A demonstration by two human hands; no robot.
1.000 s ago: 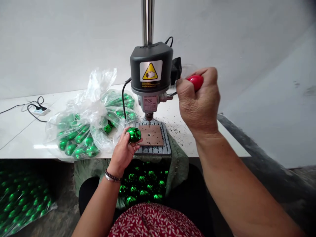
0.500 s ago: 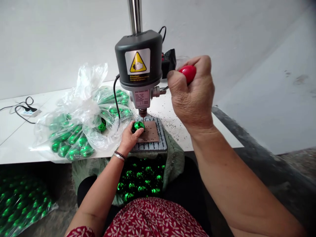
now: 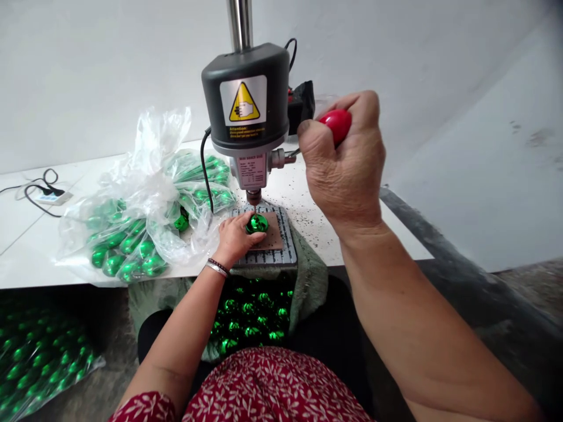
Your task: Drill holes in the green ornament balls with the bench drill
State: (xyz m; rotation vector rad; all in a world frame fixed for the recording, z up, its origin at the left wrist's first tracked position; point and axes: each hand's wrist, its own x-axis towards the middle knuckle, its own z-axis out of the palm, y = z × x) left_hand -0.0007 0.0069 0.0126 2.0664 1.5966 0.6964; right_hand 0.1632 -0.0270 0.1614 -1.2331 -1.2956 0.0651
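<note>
My left hand [image 3: 237,235] is closed around the left side of a shiny green ball [image 3: 257,223], thumb in front and fingers behind. The ball sits on a brown board [image 3: 273,234] on the drill press base [image 3: 288,246], under the drill bit [image 3: 255,209]. The tip appears at or just above the ball's top; contact cannot be made out. My right hand [image 3: 345,161] is wrapped around the red knob [image 3: 336,124] of the feed lever on the dark drill press [image 3: 246,99].
Clear plastic bags of green balls [image 3: 127,246] lie left on the white table [image 3: 26,234]. A power strip [image 3: 55,197] is behind them. A green sack [image 3: 310,287] with several balls hangs open at my lap. Another filled bag [image 3: 39,357] stands on the floor. Dark shavings surround the base.
My left hand has shifted the ball to the right, from beside the drill bit to beneath it. My right hand keeps its hold on the red knob, nearly unmoved.
</note>
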